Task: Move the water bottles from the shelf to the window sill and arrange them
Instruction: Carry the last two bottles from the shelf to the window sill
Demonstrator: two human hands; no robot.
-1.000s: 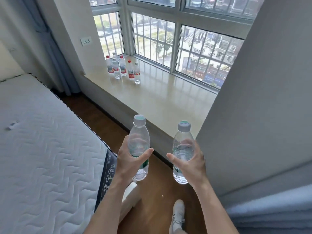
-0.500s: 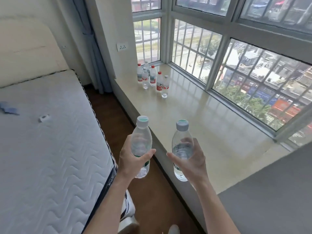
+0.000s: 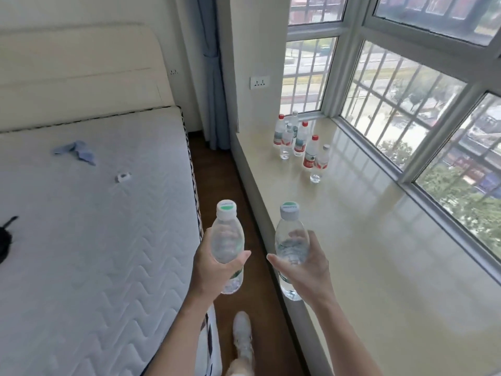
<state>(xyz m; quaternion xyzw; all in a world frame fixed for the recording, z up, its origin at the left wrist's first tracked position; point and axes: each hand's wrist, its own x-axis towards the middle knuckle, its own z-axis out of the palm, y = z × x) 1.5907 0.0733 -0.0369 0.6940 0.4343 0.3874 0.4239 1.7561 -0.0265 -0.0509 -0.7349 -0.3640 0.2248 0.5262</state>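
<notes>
My left hand (image 3: 214,263) grips a clear plastic water bottle with a white, green-topped cap (image 3: 227,240). The fingers curl round its middle and the thumb wraps across the front. My right hand (image 3: 306,270) holds a second clear plastic bottle with a grey-white cap (image 3: 291,240) the same way, thumb on the near side and fingers behind. Both bottles stand upright and apart from each other. The left one is over the brown wooden floor (image 3: 230,191), and the right one is just above the near front edge of the window sill.

The glossy cream stone window sill (image 3: 366,253) runs along the right of the room, wide and deep, reflecting the window bars. In its far left corner, beside the side wall, stands a small cluster of clear water bottles (image 3: 295,142). Some have red caps and red labels, others pale caps. They sit close together, well apart from the two I hold.

A large white-framed window with barred panes (image 3: 406,90) lines the sill's back edge and far end. A white wall socket (image 3: 259,82) sits on the wall above the cluster, and a grey-blue curtain (image 3: 214,77) hangs beside it.

On the left lies a white quilted mattress (image 3: 95,226) against a cream padded headboard (image 3: 76,69). A crumpled pale blue cloth (image 3: 76,151) and a small white object (image 3: 123,177) lie on it. My white shoe (image 3: 242,332) is on the floor between bed and sill.
</notes>
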